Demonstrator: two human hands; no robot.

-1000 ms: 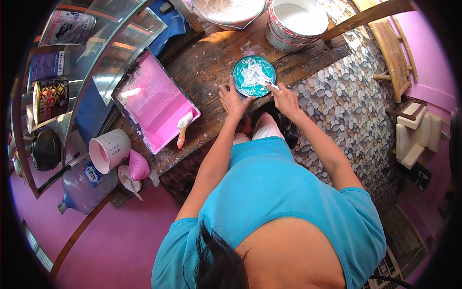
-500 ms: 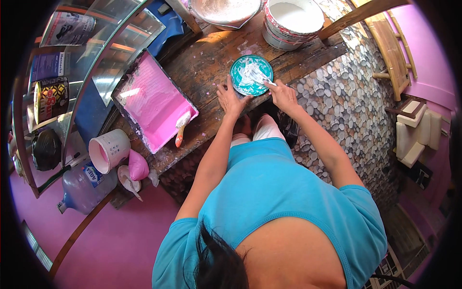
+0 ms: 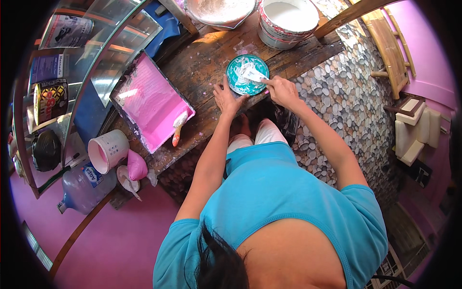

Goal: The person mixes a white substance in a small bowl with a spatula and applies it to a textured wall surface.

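A shallow round teal dish [image 3: 233, 72], smeared with white paste, lies near the front edge of the wooden table. Its near left rim is held by my left hand [image 3: 228, 99], with the thumb along the near side and the other fingers at the left. My right hand [image 3: 283, 91] is closed round the handle of a putty knife [image 3: 253, 74], whose white-coated blade rests in the paste inside the dish. Most of the handle is hidden in my fingers.
A black tray [image 3: 144, 98] of pink paint, with a brush [image 3: 178, 127] on its near edge, lies left. Behind the dish stand a white-filled bucket [image 3: 284, 36] and a wide basin [image 3: 220, 21]. A white tub [image 3: 110, 150] and plastic bottle [image 3: 84, 188] sit at lower left.
The putty knife's blade has shifted slightly across the paste with my right hand. My left hand stays on the rim. The whole view has moved a little.
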